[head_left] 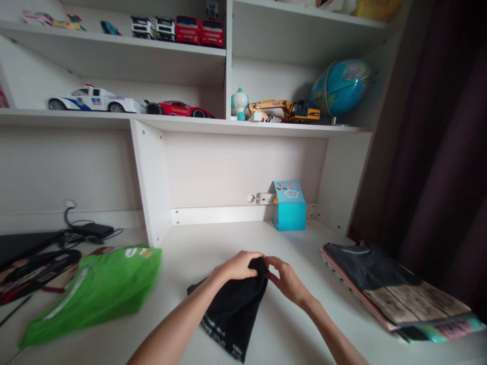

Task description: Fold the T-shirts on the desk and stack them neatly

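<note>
A black piece of clothing [239, 309] with pale print along its lower edge lies partly on the white desk, its far end lifted and bunched. My left hand [243, 265] grips that bunched end, thumb and fingers closed round the cloth. From the right, my right hand [285, 280] pinches the same end between thumb and fingertips. Both hands meet near the desk's middle. What kind of garment it is cannot be made out. To the left lies a folded green T-shirt [110, 286]; to the right is a stack of folded clothes [395, 289].
A blue desk calendar [291, 215] stands at the back beside a power socket [265, 198]. A black adapter with cables [93, 230] lies back left. Shelves overhead hold toy cars [95, 100], a toy excavator [289, 109] and a globe [344, 87]. A dark curtain [433, 152] hangs at right.
</note>
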Demonstrator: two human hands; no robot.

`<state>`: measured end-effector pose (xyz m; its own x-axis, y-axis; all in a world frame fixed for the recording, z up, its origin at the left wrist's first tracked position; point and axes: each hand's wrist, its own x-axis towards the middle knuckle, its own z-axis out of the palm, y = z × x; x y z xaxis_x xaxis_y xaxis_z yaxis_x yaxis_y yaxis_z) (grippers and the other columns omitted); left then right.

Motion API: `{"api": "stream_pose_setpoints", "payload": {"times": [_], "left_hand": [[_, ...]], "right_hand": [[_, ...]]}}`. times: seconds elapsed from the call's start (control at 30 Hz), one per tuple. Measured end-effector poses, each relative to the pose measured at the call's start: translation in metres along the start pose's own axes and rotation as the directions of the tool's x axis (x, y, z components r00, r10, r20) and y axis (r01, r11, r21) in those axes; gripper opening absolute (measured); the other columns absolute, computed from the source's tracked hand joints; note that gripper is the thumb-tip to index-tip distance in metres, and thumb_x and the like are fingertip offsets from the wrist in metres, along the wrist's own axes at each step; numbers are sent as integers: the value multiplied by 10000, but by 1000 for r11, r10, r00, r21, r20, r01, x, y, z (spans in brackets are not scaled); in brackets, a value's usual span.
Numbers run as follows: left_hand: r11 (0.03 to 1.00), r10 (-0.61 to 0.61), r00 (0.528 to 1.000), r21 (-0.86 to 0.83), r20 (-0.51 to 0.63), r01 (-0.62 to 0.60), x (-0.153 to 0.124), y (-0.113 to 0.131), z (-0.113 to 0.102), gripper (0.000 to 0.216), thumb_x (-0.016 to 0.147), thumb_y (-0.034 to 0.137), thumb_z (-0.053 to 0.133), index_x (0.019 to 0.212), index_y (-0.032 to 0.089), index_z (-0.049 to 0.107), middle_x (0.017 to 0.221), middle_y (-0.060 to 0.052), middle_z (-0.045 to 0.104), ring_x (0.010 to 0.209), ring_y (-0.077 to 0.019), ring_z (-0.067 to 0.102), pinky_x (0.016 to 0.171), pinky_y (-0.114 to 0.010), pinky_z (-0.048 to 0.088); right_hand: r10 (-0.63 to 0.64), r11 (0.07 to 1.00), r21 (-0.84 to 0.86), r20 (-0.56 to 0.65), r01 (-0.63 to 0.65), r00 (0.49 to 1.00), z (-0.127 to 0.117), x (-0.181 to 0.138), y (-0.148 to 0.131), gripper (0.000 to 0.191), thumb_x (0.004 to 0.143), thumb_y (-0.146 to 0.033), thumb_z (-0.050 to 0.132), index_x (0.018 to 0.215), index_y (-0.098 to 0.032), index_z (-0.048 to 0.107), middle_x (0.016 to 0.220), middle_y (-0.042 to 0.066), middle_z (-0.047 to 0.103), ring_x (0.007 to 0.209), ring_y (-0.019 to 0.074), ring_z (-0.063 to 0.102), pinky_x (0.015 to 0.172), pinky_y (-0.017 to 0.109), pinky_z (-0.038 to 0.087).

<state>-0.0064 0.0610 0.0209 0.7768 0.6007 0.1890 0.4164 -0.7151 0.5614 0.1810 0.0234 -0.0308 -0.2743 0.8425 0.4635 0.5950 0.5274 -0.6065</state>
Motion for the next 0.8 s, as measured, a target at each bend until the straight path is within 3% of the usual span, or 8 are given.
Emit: {"api": "stream_pose_setpoints", "payload": {"times": [0.07,0.13,0.27,0.37,0.43,0.57,0.67,0.8], "left_hand": [[999,-33,999,15,-16,33,-1,-1,-4,302,696,154,563,992,173,624,910,-32,673,827,-189,616,721,-259,462],[996,-73,994,50,-87,78,-5,0,-10,227,721,216,574,935,172,636,867,-28,671,792,-188,613,694,-259,457],[989,-55,977,126,-207,82,-13,15,-23,269,757,208,540,1014,189,615,1004,-49,659,939,-204,589,841,-288,433],[984,66,965,177,-255,-20,-18,34,-30,368,771,119,467,1119,204,553,1134,-50,602,1042,-179,545,924,-265,390],[972,101,957,232,-274,-36,-21,45,-34,401,792,104,430,1166,226,506,1170,-42,573,1063,-171,533,936,-265,379],[941,-2,950,321,-311,107,-32,62,-46,356,828,286,501,1179,240,461,1069,-39,614,945,-209,583,819,-298,425],[927,-88,979,346,-181,147,-45,67,-55,300,766,461,569,920,205,597,716,-9,637,699,-199,598,625,-255,414],[931,-139,989,334,-45,146,-63,62,-61,185,727,325,599,613,181,583,488,24,532,562,-154,550,572,-225,372]], "right_hand": [[-6,999,47,5,5,1000,-7,-3,-8,89,801,-235,493,878,-222,537,936,32,631,886,180,588,822,339,456],[4,995,98,-5,-4,1000,-14,-4,-13,72,842,-276,451,854,-222,497,919,40,630,936,188,587,832,350,456],[-8,981,195,42,0,999,-30,5,-25,125,851,-324,446,786,-217,440,880,39,617,930,176,591,776,296,478],[-40,977,212,87,20,995,-40,16,-38,217,786,-309,540,966,-214,466,887,16,603,792,145,587,689,258,482],[-45,992,118,42,40,998,-45,21,-49,338,761,-283,564,1076,-217,462,857,2,599,752,145,569,691,268,470],[-111,982,-163,-87,96,990,-56,24,-69,226,811,-224,469,1012,-234,572,908,29,597,796,172,554,726,293,442],[-224,901,-405,-126,156,966,-71,20,-83,379,826,-150,363,1121,-258,576,841,38,568,792,185,545,700,294,444],[-313,782,-612,-218,121,924,-106,6,-99,554,800,-125,313,1318,-279,435,745,32,519,700,179,530,625,278,451]]}}
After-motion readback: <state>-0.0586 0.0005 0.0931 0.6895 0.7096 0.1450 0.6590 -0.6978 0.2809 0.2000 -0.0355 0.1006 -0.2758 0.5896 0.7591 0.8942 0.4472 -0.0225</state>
